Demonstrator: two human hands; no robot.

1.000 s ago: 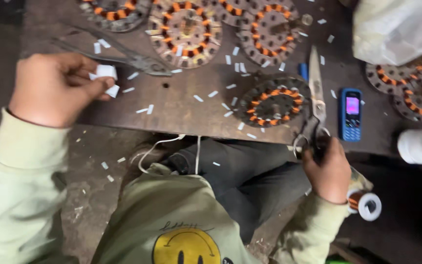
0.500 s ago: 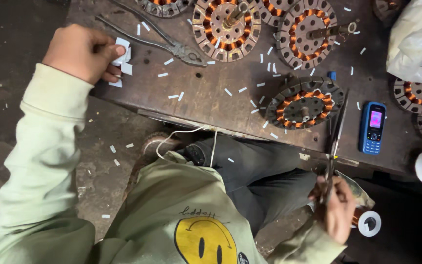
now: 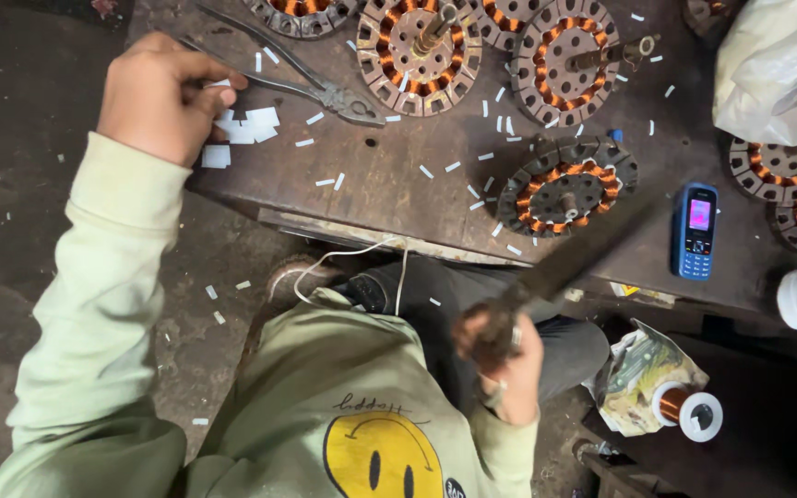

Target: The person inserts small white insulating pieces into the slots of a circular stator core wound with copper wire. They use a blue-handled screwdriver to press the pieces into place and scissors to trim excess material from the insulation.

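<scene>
Scissors point(image 3: 574, 258) swung up blurred in closed right hand point(image 3: 500, 355); left hand point(image 3: 154, 97) pinched paper slips point(image 3: 246, 124), prob. mid-cutting; next needs steady aim.

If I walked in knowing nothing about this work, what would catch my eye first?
Probably the round motor cores wound with bright copper wire, spread over the dark metal bench among scattered white paper slips. The left hand rests on a small pile of white slips at the bench's corner beside long pliers. The right hand, near the lap, grips a blurred scissors-like tool, and a blue phone glows nearby.
</scene>
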